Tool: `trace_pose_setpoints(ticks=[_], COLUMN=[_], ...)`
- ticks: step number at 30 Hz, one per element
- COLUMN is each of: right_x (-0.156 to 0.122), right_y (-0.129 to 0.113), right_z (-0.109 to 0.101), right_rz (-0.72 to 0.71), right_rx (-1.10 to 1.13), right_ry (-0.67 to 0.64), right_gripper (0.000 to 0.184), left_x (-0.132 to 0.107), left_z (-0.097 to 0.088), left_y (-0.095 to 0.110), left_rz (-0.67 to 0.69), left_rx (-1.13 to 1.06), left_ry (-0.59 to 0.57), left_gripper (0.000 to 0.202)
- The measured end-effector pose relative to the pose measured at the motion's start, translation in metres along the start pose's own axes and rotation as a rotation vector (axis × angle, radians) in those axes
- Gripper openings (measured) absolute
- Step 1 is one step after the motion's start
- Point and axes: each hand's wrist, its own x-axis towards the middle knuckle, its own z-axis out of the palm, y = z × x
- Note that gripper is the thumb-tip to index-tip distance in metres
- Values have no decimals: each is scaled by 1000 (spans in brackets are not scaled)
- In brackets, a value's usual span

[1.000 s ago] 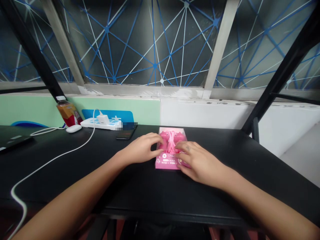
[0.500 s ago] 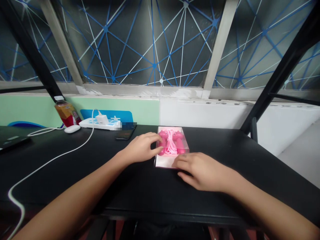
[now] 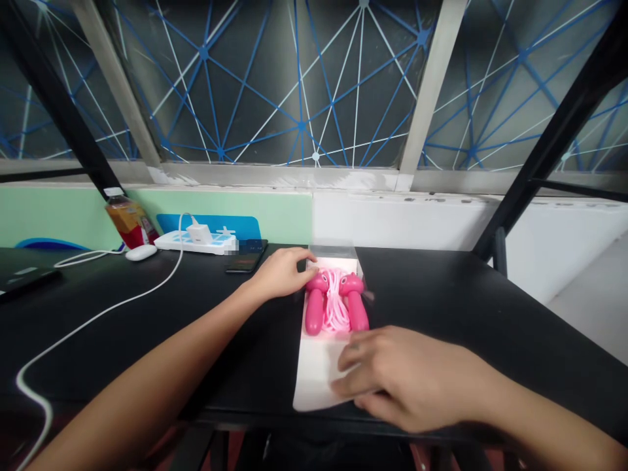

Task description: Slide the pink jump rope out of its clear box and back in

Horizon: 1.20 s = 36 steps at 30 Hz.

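A pink skipping rope (image 3: 335, 302) with two pink handles lies on a white card tray (image 3: 314, 376) in the middle of the black table (image 3: 490, 327). My right hand (image 3: 397, 376) is closed on the near end of this tray, close to the table's front edge. The tray sticks out of a clear plastic box (image 3: 333, 254) farther back. My left hand (image 3: 282, 271) grips the left side of that clear box, fingers curled round it.
At the back left stand a drink bottle (image 3: 128, 219), a white power strip (image 3: 196, 242) with a charger, a white mouse (image 3: 140, 252) and a dark phone (image 3: 246, 256). A white cable (image 3: 98, 309) trails across the table. A black frame post (image 3: 544, 157) rises at the right.
My right hand has pulled the white tray with the skipping rope towards me, out of the clear box. My left hand has stayed on the box at the back.
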Motion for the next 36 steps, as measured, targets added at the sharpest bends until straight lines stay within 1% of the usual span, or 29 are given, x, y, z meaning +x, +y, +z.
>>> trace_pose_setpoints(ticks=[4,7,10,13,15,17,18,20,21,22,23,24,26,27,29,32,36], right_x=[-2,-3,-4,-5,-6,-7,-7,-8,-8,-8,-8,-7,-5,-4,-2,0,-1], right_y=[-6,-7,-6,-4,1,10,15,27,33,39,45,49,55,57,59,63,69], right_z=[-5,-6,-8,-14,-19,-22,-22,-20,-17,-13,-9,-5,3,6,9,11,10], right_rz=[-49,-60,-57,-54,-33,26,62,201,280,338,382,413,440,444,449,449,442], right_rx=[78,151,224,368,464,497,486,334,209,81,-14,-63,-82,-74,-56,-32,37], right_ry=[-69,-109,-132,-106,-60,63,151,336,406,449,464,450,411,398,401,434,457], right_gripper=[29,33,42,51,47,31,24,20,20,21,25,31,41,42,38,30,25], left_x=[7,9,10,8,4,-3,-7,-15,-19,-22,-25,-28,-32,-33,-35,-34,-32], left_z=[7,12,14,13,11,8,5,-5,-10,-17,-23,-29,-37,-39,-40,-36,-31], left_y=[-6,-9,-11,-12,-11,-7,-5,2,7,11,16,20,27,30,33,34,30], left_rz=[-15,-38,-39,-13,-1,5,9,27,46,61,70,75,95,100,104,73,-3], left_rx=[-19,11,27,-4,-28,-39,-40,-40,-37,-41,-50,-70,-82,-90,-105,-143,-161], left_ry=[33,56,30,-27,-49,-26,3,67,72,47,-6,-57,-186,-238,-325,-399,-427], left_gripper=[22,25,27,33,37,40,39,35,33,30,28,29,34,36,36,29,28])
